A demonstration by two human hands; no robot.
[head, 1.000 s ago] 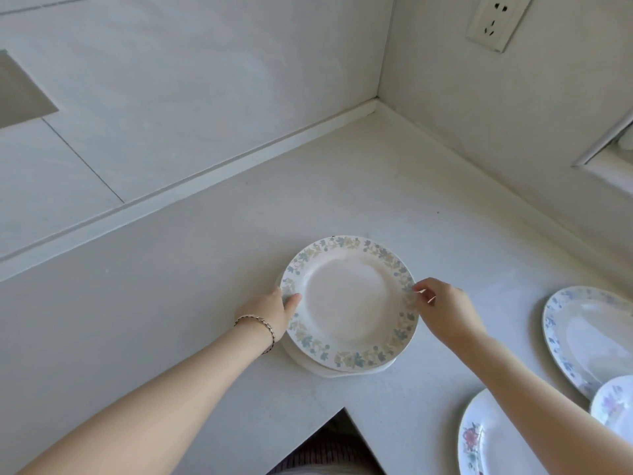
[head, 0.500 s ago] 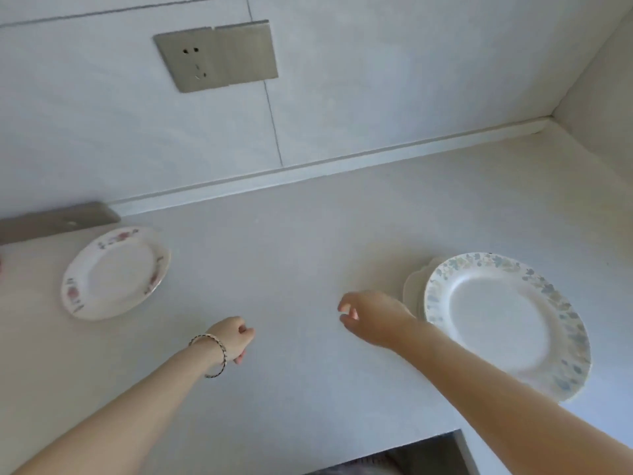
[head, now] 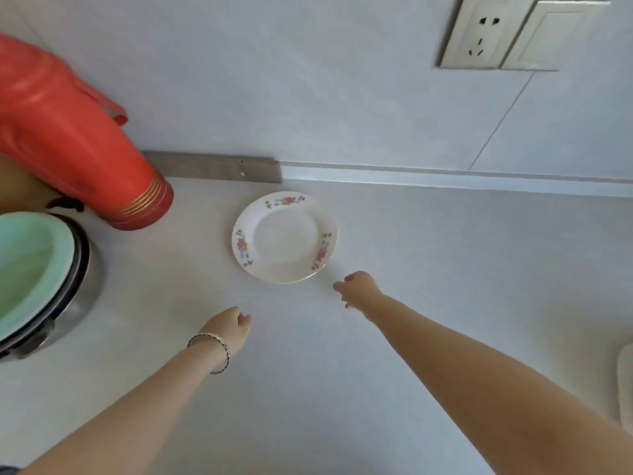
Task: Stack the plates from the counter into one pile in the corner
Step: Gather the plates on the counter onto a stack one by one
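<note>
A white plate with red flower prints (head: 284, 236) lies flat on the pale counter (head: 445, 269), close to the back wall. My right hand (head: 358, 289) hovers just off its lower right rim, fingers loosely curled, holding nothing. My left hand (head: 229, 329), with a bracelet on the wrist, is below and to the left of the plate, also loosely curled and empty. A white edge of the plate pile (head: 625, 385) shows at the far right border; the rest of it is out of view.
A red thermos flask (head: 68, 145) stands at the back left. A metal pot with a mint-green bowl on it (head: 30, 275) sits at the left edge. A wall socket (head: 479, 32) and a metal strip (head: 212, 166) are on the back wall.
The view has swung left, from the pile to the flowered plate. Both hands let go of the blue-rimmed plate on the pile and have moved left, toward the flowered plate.
</note>
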